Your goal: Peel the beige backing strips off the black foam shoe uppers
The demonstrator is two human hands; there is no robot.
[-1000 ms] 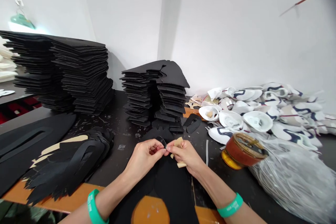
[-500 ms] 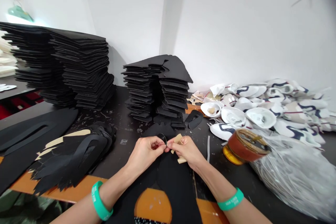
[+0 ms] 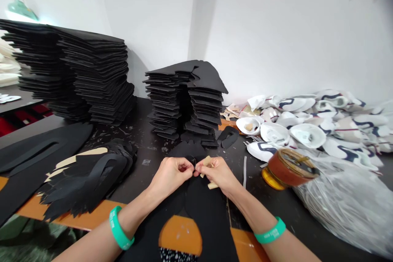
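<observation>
In the head view my left hand (image 3: pixel 173 174) is closed in a pinch, its fingertips almost meeting those of my right hand (image 3: pixel 219 176). A thin dark edge curves up at the pinch, too small to make out. Crumpled beige scraps (image 3: pixel 212 186) are tucked in my closed right hand and stick out past its fingers. Below both hands lies a flat black sheet piece (image 3: pixel 204 217) with cut-out curves, spread toward me. Each wrist wears a green band. The bare orange table patch (image 3: pixel 180 233) shows through an opening in the black piece.
Tall stacks of black cut sheets (image 3: pixel 95 77) and a shorter stack (image 3: pixel 199 102) stand at the back. Black and beige cut pieces (image 3: pixel 92 176) lie at left. To the right are a glue jar (image 3: pixel 287 170), white shoe uppers (image 3: pixel 307 135) and a plastic bag of laces (image 3: pixel 346 204).
The view has shifted slightly. Both hands stay pinched at nearly the same spot, and the beige scraps are still in my right hand.
</observation>
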